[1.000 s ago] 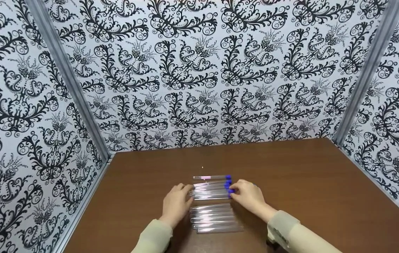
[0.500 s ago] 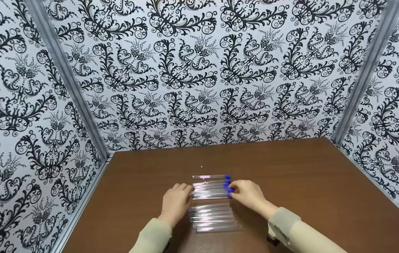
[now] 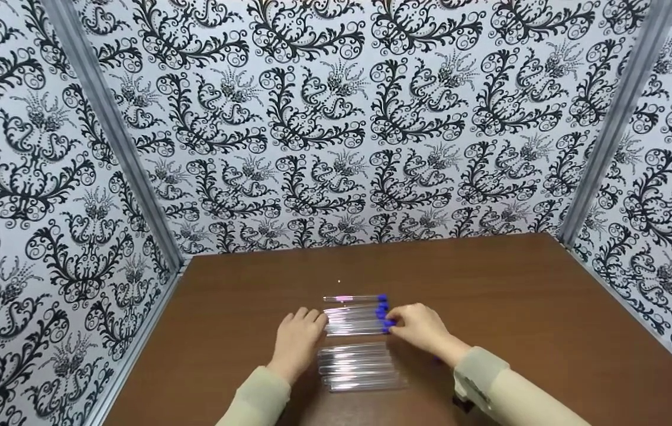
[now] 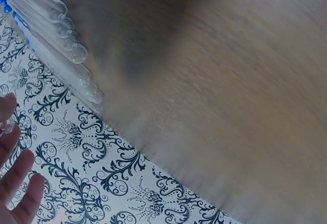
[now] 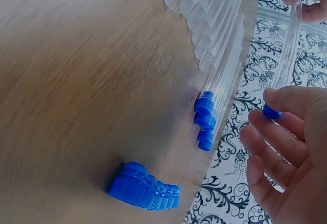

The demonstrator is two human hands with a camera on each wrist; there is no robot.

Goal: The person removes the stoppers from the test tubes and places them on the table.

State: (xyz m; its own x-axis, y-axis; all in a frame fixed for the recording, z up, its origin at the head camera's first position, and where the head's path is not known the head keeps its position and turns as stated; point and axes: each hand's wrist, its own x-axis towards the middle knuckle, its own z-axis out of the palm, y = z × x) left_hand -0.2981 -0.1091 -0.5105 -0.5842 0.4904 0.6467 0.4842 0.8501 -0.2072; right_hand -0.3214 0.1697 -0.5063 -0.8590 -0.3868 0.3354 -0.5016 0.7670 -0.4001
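The left hand [image 3: 297, 340] pinches the tube's [image 5: 287, 50] round end and had best hold it steady. The tube spans the hands, open tubes [image 3: 359, 367] at its 6 o'clock. The right hand [image 3: 422, 325] pinches its cap [image 5: 272, 113]; press toward 9 o'clock, untilted. From above, the tube blends into the capped tubes [image 3: 352, 310]; the right arm [image 3: 484, 378] hides most loose caps [image 5: 145, 191]. Full seating: cannot tell.
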